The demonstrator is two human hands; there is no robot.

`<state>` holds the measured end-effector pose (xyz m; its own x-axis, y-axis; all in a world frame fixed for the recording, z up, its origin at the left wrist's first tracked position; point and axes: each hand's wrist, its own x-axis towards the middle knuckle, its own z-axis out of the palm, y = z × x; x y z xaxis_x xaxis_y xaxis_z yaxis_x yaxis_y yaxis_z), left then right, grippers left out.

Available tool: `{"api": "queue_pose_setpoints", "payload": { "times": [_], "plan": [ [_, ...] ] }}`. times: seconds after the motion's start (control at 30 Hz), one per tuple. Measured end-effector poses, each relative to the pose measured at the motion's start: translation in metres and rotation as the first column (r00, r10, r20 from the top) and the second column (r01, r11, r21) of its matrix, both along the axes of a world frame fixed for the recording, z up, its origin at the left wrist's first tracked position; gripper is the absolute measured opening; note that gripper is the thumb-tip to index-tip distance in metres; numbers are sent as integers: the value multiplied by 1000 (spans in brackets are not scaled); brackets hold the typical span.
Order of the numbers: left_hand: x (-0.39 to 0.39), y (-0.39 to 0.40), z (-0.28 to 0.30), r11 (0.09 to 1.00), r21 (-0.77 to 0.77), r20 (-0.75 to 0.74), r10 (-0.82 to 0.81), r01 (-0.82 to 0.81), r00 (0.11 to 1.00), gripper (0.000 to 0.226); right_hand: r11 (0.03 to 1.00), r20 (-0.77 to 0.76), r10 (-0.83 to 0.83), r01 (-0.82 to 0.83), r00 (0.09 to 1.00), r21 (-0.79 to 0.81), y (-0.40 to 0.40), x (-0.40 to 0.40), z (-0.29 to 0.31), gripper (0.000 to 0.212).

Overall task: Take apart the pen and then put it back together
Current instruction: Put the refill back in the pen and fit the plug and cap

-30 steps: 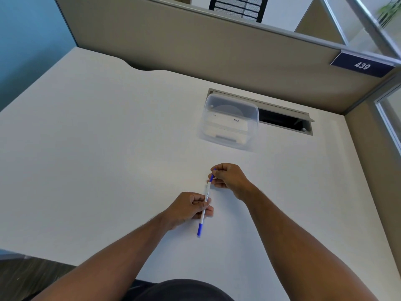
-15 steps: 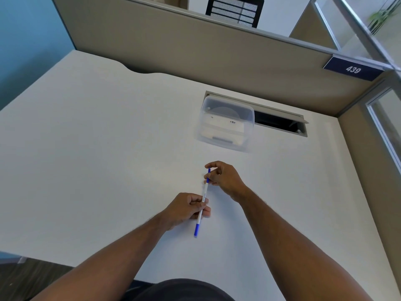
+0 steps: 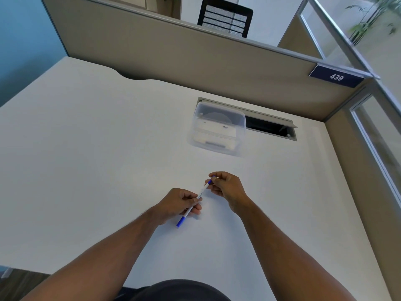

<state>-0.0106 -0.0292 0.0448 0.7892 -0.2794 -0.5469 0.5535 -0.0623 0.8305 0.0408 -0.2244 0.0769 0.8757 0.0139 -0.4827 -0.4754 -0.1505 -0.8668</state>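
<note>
A slim white pen (image 3: 202, 190) with blue ends is held slantwise just above the white desk (image 3: 86, 159), near its middle front. My left hand (image 3: 178, 204) grips the barrel at its middle, and the lower blue end (image 3: 180, 221) sticks out below the fingers. My right hand (image 3: 225, 187) pinches the upper blue end (image 3: 210, 181) between thumb and fingertips. Whether that blue end piece is seated on the barrel or loose, I cannot tell.
A clear plastic box (image 3: 218, 131) with white items inside stands behind the hands. Beside it on the right is an open cable slot (image 3: 269, 127) in the desk. Beige partition walls (image 3: 173, 59) close the back and right sides.
The pen has tilted a little more to the right and my right hand's fingers have closed more tightly on its upper blue end. The camera view has shifted slightly.
</note>
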Motion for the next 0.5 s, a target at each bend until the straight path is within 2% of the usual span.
{"api": "queue_pose_setpoints", "payload": {
  "times": [0.2, 0.37, 0.5],
  "plan": [
    [4, 1, 1, 997, 23, 0, -74, 74, 997, 19, 999, -31, -43, 43, 999, -3, -7, -8, -3, 14],
    [11, 3, 2, 992, 49, 24, -121, 119, 992, 21, 994, -25, 35, -38, 999, -99, -9, -14, -5, 21],
    [13, 5, 0, 988, 44, 22, -150, 149, 988, 20, 1000, -61, -26, 26, 998, -4, -11, -17, -5, 19]
  ]
}}
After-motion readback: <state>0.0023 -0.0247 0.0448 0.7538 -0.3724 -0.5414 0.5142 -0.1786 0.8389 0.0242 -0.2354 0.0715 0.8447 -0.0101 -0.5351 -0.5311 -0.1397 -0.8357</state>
